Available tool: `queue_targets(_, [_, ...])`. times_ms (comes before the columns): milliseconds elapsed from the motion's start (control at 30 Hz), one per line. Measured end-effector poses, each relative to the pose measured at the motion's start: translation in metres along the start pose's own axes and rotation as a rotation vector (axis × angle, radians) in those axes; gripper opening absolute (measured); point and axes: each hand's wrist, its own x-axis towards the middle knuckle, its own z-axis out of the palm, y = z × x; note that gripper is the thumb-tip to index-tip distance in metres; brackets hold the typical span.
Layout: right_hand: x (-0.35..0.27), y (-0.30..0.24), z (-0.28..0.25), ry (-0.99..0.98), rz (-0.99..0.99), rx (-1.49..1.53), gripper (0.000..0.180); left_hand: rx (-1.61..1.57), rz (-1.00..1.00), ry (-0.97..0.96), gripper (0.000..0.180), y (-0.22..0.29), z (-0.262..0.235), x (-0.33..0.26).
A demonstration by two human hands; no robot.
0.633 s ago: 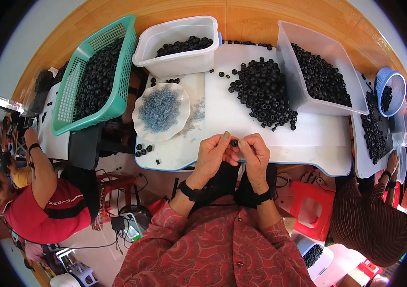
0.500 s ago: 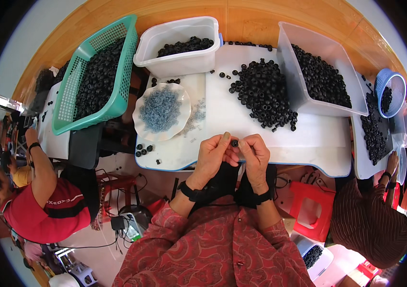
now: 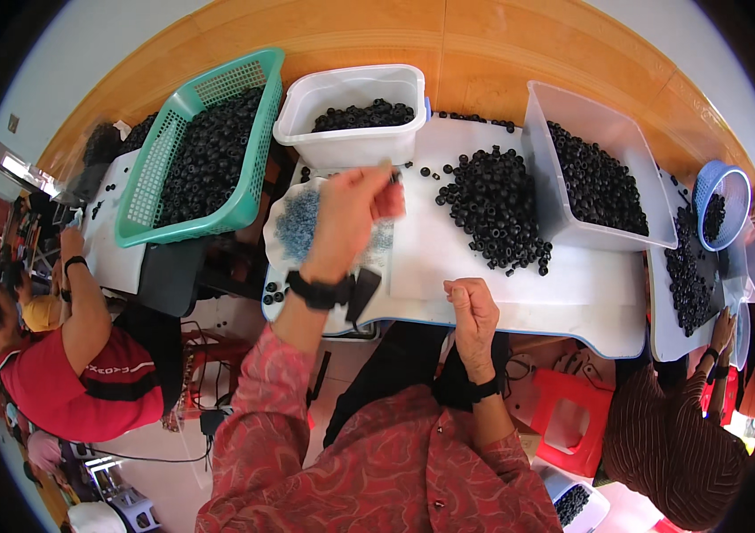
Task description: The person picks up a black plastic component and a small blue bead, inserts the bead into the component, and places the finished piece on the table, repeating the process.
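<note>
White table (image 3: 582,289), hands (image 3: 345,218) (image 3: 475,318) apart, black piece (image 3: 395,178) pinched

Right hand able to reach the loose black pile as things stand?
Probably yes: the black pile lies open on the white tabletop beyond the right hand, nothing visibly between them, and the left hand is aside.

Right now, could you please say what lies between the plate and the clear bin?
In the head view, a heap of black pieces lies there on the white tabletop; the left hand hovers nearer the plate.
</note>
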Motion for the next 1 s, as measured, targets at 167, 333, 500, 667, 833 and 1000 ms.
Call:
queue_targets(167, [0.004, -0.002, 0.003, -0.011, -0.047, -0.046, 0.015, -0.071, 0.122, 0.06, 0.031, 0.043, -0.008, 0.078])
queue_targets(333, [0.004, -0.005, 0.002, -0.03, -0.001, -0.053, 0.019, 0.028, 0.15, 0.085, 0.033, 0.03, -0.006, 0.059])
queue_targets(500, [0.004, -0.003, -0.001, -0.023, 0.007, -0.051, 0.017, 0.582, 0.073, 0.108, 0.024, -0.002, -0.016, -0.012])
queue_targets(667, [0.005, -0.008, 0.005, -0.024, -0.027, -0.083, 0.008, 1.019, 0.371, 0.221, 0.011, -0.061, -0.037, -0.062])
queue_targets(833, [0.005, -0.005, 0.003, -0.019, -0.049, -0.097, 0.007, 1.368, 0.542, 0.195, 0.022, -0.088, -0.034, -0.077])
queue_targets(1000, [0.006, -0.005, 0.006, -0.014, -0.069, -0.113, 0.008, 1.49, 0.461, 0.12, 0.016, -0.09, -0.029, -0.077])
